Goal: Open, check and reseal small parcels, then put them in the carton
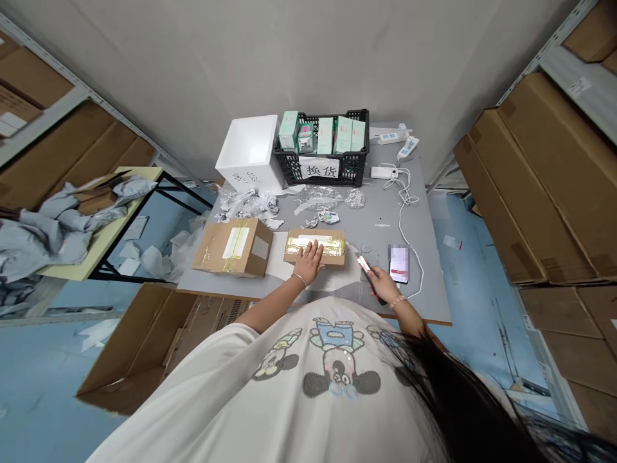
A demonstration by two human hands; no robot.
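My left hand (308,260) lies with fingers spread on top of a small taped cardboard box (332,244), which rests on white paper (332,279) on the table. In my right hand (384,284) is a box cutter (365,265), its tip angled toward the box's right end but apart from it. A larger cardboard box (224,247) with a white label stands left of the small one. Close to the right hand lies a phone (399,265) with a white cable beside it.
At the table's back stand a white foam box (248,145) and a black crate (321,175) of green cartons. Crumpled plastic wrap (318,198) lies before them. Power strips (384,172) sit at right. An open carton (130,347) is on the floor; shelves flank both sides.
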